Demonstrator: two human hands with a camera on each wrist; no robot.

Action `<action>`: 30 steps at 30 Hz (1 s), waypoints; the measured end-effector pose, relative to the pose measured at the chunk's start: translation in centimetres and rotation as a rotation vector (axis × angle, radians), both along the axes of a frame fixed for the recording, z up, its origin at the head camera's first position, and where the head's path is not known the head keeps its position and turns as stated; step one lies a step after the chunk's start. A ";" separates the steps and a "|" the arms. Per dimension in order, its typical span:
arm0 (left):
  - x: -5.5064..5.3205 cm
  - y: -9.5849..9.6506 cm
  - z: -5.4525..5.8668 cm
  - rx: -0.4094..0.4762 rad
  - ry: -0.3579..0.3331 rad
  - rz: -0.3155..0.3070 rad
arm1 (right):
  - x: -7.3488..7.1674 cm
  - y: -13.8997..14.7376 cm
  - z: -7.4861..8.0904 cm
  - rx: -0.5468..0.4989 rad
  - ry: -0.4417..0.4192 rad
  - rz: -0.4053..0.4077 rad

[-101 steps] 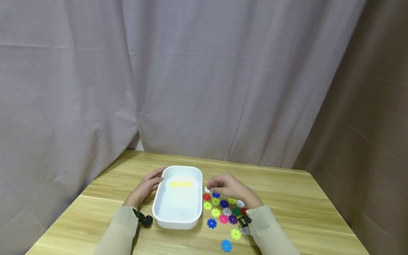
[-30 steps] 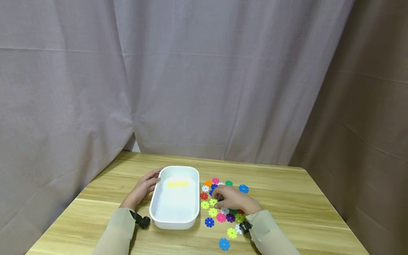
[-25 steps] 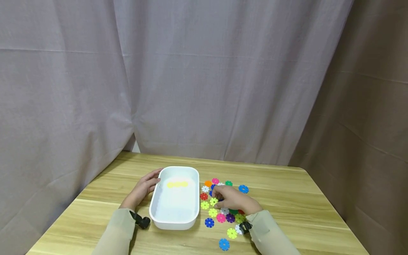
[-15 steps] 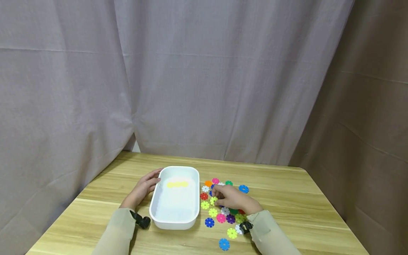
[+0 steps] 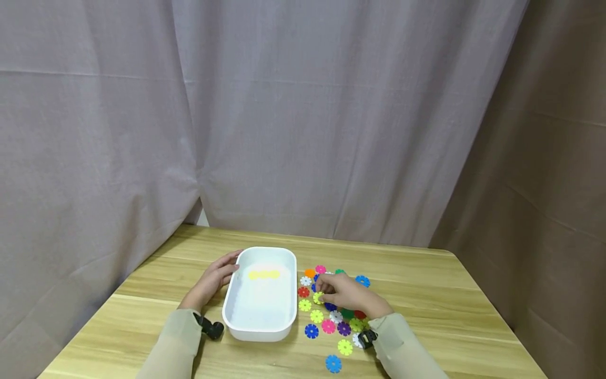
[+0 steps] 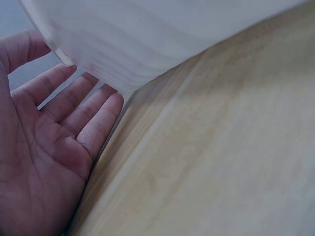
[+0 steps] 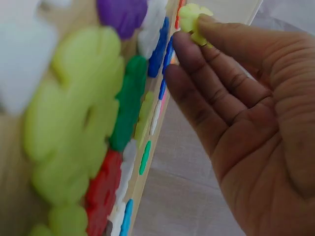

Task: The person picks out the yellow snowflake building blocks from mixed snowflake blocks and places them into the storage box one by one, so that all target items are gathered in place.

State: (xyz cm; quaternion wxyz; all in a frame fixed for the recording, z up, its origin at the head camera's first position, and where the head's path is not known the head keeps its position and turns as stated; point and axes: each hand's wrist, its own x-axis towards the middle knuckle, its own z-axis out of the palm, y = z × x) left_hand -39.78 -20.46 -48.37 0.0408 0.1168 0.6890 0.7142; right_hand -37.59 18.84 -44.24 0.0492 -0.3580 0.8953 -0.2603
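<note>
My left hand [image 5: 213,279] rests at the left side of a white tray [image 5: 260,313], its fingers fairly straight against the outer wall. The left wrist view shows the fingertips meeting the tray's edge, the thumb tip hidden behind it. Inside the tray, a short row of joined yellow discs [image 5: 264,274] lies near the far end. Right of the tray, my right hand [image 5: 344,292] pinches a yellow notched flower-shaped disc [image 7: 192,18] between thumb and fingertip. In the right wrist view, the other fingers extend loosely below it.
Several flat notched discs lie right of the tray, including a red disc [image 5: 303,292], a purple disc [image 5: 344,328] and a light blue disc [image 5: 333,363] near the front. The wooden table [image 5: 450,310] ends at a grey curtain [image 5: 303,131].
My right hand has moved from a white disc near the tray to a yellow one, pinched it and raised it slightly. The left hand and tray keep their places.
</note>
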 end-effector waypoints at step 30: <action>0.0 0.1 0.1 0.011 0.009 -0.004 | 0.4 -2.6 3.8 -0.156 0.060 0.055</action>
